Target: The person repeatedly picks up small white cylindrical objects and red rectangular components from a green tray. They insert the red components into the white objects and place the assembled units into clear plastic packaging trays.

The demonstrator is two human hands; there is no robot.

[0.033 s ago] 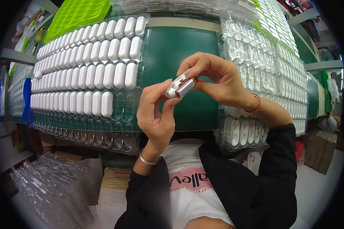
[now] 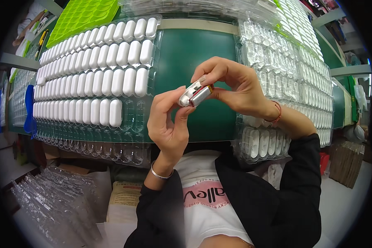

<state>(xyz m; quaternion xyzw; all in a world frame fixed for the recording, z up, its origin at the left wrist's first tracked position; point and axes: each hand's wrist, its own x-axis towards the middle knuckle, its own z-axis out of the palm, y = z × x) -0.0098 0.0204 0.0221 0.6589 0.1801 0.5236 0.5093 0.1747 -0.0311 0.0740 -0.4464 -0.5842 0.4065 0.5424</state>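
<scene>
Both my hands hold a small white plastic casing with a silver battery and red edges showing at its open side. It is tilted above the green work mat. My left hand pinches the lower left end between thumb and fingers. At the upper right end, the thumb and fingers of my right hand grip it by the battery. Fingers cover part of the inside. To the left, rows of closed white oval cases sit in a clear tray, with several bare pockets at its near right corner.
Stacked clear trays stand on the right; white shells lie in their near pockets. A bright green tray is at the far left. A blue object touches the left tray's edge. Bundled clear plastic lies low at left.
My hands and the casing have barely moved. At the far upper left, a yellowish-green blur is gone and a slim yellow tool shows clearly.
</scene>
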